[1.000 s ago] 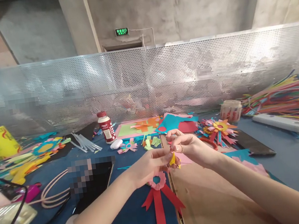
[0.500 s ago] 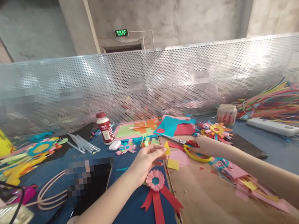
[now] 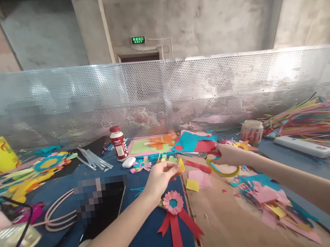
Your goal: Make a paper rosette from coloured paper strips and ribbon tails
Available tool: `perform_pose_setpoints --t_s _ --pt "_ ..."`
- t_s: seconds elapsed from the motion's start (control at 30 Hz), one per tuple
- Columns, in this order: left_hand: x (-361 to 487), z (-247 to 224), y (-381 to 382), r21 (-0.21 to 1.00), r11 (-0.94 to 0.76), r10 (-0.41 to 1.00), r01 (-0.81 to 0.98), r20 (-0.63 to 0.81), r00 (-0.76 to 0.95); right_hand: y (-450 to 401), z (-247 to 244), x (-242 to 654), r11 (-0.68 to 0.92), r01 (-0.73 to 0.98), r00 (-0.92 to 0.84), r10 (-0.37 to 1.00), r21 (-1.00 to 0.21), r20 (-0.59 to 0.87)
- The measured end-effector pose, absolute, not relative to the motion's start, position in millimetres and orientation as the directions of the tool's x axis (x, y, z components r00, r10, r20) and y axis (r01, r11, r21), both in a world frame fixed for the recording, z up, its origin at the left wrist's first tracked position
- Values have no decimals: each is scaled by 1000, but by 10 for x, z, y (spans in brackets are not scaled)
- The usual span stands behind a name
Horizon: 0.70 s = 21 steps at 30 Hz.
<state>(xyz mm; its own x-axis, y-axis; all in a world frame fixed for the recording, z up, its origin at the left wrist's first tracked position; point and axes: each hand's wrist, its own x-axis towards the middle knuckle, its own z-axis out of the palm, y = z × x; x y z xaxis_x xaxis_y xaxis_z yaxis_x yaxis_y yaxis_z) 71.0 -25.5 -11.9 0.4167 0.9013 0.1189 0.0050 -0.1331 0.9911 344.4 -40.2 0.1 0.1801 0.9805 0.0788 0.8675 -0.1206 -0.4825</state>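
My left hand (image 3: pixel 161 177) pinches a small yellow paper piece (image 3: pixel 181 165) between thumb and fingers. To its right, my right hand (image 3: pixel 226 155) grips scissors (image 3: pixel 224 171) with yellow and red handles, their blades pointing left over the paper sheets. Just below my left hand lies a rosette (image 3: pixel 172 202) with a pink pleated ring, a blue centre and red ribbon tails. A yellow square (image 3: pixel 192 185) and pink paper (image 3: pixel 201 178) rest on the brown board (image 3: pixel 217 222), with a red strip (image 3: pixel 198 166) just above them.
Behind the hands stand a red-capped bottle (image 3: pixel 119 144) and a white case (image 3: pixel 129 162). A dark tablet (image 3: pixel 106 208) lies left. Paper scraps (image 3: pixel 268 195) lie under my right forearm. A power strip (image 3: pixel 304 147), jar (image 3: pixel 251 132) and colourful stems (image 3: pixel 301 123) are at right.
The scissors and my right hand have moved slightly right, away from my left hand, baring the red strip. My left hand has shifted slightly left, still holding the yellow piece. The view has tilted a little.
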Motion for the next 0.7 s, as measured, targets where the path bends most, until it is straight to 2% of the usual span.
perform_pose_setpoints --t_s 0.1,0.2,0.3,0.5,0.7 --pt "715 -99 -291 981 -191 901 33 162 402 -561 29 3273 -96 760 217 970 -643 112" --pt "736 -73 -356 974 -220 894 47 182 410 -757 26 2967 0 610 205 966 -792 158" --pt "768 -59 -419 973 -226 865 37 183 466 -890 15 2661 100 461 152 970 -882 189" --pt "804 -94 -451 970 -241 800 13 191 569 -898 -31 2418 234 233 84 962 -944 259" --pt "788 -111 -404 987 -158 790 -1 127 599 -863 -48 2443 237 128 69 967 -963 247"
